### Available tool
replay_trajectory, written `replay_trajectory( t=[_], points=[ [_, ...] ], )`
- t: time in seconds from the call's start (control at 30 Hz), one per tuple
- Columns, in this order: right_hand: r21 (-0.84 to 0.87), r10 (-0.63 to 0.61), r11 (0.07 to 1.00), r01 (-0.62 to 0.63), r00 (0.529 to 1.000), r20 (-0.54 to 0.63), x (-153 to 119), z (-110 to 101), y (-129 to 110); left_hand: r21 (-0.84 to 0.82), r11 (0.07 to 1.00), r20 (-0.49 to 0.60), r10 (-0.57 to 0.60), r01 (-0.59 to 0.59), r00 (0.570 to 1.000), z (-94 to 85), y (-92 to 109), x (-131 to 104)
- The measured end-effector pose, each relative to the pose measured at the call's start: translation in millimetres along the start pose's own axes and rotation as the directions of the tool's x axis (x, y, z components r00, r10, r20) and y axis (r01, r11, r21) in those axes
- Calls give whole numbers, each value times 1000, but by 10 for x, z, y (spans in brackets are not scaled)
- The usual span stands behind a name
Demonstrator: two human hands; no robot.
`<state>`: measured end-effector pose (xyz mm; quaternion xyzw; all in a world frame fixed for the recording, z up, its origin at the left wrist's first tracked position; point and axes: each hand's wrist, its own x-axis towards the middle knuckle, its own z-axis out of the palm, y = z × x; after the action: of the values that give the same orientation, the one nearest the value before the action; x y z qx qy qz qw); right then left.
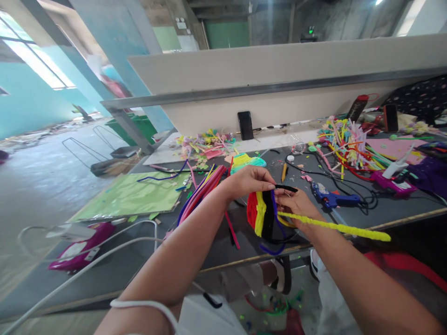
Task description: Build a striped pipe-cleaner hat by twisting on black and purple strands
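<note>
A: Taking the blue glue gun (337, 199) as our landmark, where do we find the work in hand?

B: We see the striped piece (259, 215) to the left of the glue gun, held up in front of us. Its bands run red, yellow and black, with purple along the edge nearest the glue gun.

A: And how does our left hand (247, 179) stand?

B: Its thumb and fingers are pressed together at the piece's upper edge, pinching the near end of a short black strip (287, 188) that points toward the glue gun.

A: What about our right hand (295, 205)?

B: It sits between the piece and the glue gun, half closed, its fingers curled in against the purple edge. We cannot tell whether its thumb closes on anything. A yellow fuzzy stem (344, 227) stretches across by its wrist and passes below the glue gun in our view.

A: What else lies around?

B: Left of the glue gun, beyond our left forearm, we have a bundle of coloured stems (209, 187). Farther back and left of the glue gun, a yellow-and-turquoise piece (246, 160) lies behind our left hand, and a phone (245, 125) leans upright.
</note>
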<state>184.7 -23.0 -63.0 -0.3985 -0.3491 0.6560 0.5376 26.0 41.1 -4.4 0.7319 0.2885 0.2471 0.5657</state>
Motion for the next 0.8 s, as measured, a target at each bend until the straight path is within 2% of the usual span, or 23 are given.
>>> replay_trajectory(
  t=[0.2, 0.33, 0.4, 0.6, 0.8],
  points=[
    [-2, -25, 1000, 26, 997, 73, -17, -4, -12, 178, 975, -106, 152, -132, 983, 97, -97, 8],
    [6, -40, 999, 39, 996, 78, -46, 5, -26, 478, 857, -163, 302, -192, 939, 197, -39, -51],
    [15, -24, 1000, 23, 997, 70, -55, 9, -34, 572, 793, -163, 359, -209, 919, 243, -1, -82],
    [64, 1, 998, -5, 999, 53, -72, 39, -55, 591, 763, -159, 429, -263, 889, 315, -27, -88],
    [112, 34, 993, -45, 995, 97, -56, -10, -19, 542, 799, -137, 390, -261, 911, 307, 12, -96]
  ],
)
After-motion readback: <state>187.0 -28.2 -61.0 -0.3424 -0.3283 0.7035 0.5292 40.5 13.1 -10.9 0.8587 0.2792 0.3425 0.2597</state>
